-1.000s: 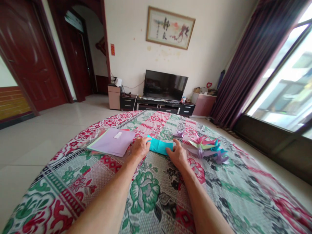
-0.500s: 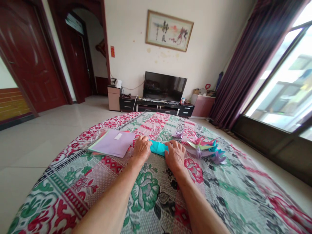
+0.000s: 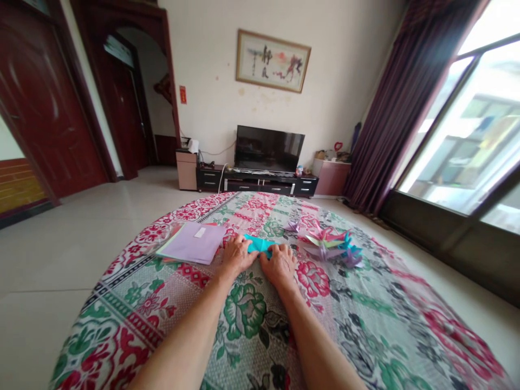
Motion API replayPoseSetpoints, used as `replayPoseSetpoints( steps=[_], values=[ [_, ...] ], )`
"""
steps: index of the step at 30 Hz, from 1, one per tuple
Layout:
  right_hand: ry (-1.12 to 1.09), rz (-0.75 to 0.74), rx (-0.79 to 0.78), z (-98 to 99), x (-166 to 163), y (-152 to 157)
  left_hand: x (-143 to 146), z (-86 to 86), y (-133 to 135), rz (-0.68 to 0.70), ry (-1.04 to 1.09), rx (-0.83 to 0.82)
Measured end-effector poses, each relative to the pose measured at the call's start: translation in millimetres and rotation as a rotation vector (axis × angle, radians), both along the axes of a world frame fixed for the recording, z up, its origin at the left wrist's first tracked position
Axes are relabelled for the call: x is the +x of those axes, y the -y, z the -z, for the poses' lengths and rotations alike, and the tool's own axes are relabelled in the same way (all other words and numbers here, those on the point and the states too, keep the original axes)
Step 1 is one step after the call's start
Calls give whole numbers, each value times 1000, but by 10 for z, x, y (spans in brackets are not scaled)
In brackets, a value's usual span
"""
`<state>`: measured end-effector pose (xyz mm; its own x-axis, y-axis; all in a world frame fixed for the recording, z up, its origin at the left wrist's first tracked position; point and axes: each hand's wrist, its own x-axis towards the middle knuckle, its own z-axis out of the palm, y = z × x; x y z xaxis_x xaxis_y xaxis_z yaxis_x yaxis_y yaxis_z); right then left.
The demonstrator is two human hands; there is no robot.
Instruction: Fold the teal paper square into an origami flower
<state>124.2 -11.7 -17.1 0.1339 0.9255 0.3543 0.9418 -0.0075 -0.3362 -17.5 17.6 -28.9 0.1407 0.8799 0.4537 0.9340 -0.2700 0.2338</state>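
Observation:
A turquoise sheet of folded paper [image 3: 259, 245] lies on the patterned tablecloth in front of me. My left hand [image 3: 239, 252] grips its left end, with the thumb pointing inward along the near edge. On the right end, my right hand [image 3: 279, 263] presses with curled fingers, its thumb close to the left thumb. Both hands cover the paper's ends, so its full outline is hidden. Left of my left hand is a stack of coloured paper [image 3: 195, 245], lilac on top with a small white slip [image 3: 200, 232].
Folded paper cranes [image 3: 329, 245] in pink, green, lilac and blue cluster right of my hands, with a lilac one [image 3: 294, 226] slightly apart. The round table's floral tablecloth [image 3: 244, 311] spreads beneath everything. Beyond stand a television [image 3: 268, 149] and a low cabinet [image 3: 260, 184].
My hands have come closer together, the right one moving left, and both thumbs now meet near the paper's near edge. Less turquoise strip shows between them. The camera view has shifted slightly.

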Motion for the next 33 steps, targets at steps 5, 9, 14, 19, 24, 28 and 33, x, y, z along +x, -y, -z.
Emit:
replayPoseSetpoints(
  steps=[5,9,14,19,24,28,33],
  values=[
    [-9,16,12,6,-27,4,4,-3,9,7,21,-4],
    [-26,5,17,20,-4,3,-17,14,-17,6,98,-23],
    [-37,9,-10,14,82,0,-64,62,-80,30,140,-25],
    [-28,60,-35,0,262,24,-149,134,-189,83,165,-25],
    [-14,66,-33,7,316,39,-225,196,-279,146,213,-24],
    [-10,56,-41,0,307,44,-254,212,-297,173,227,-4],
    [-17,47,-82,-27,336,59,-254,222,-294,162,244,-7]
  ],
)
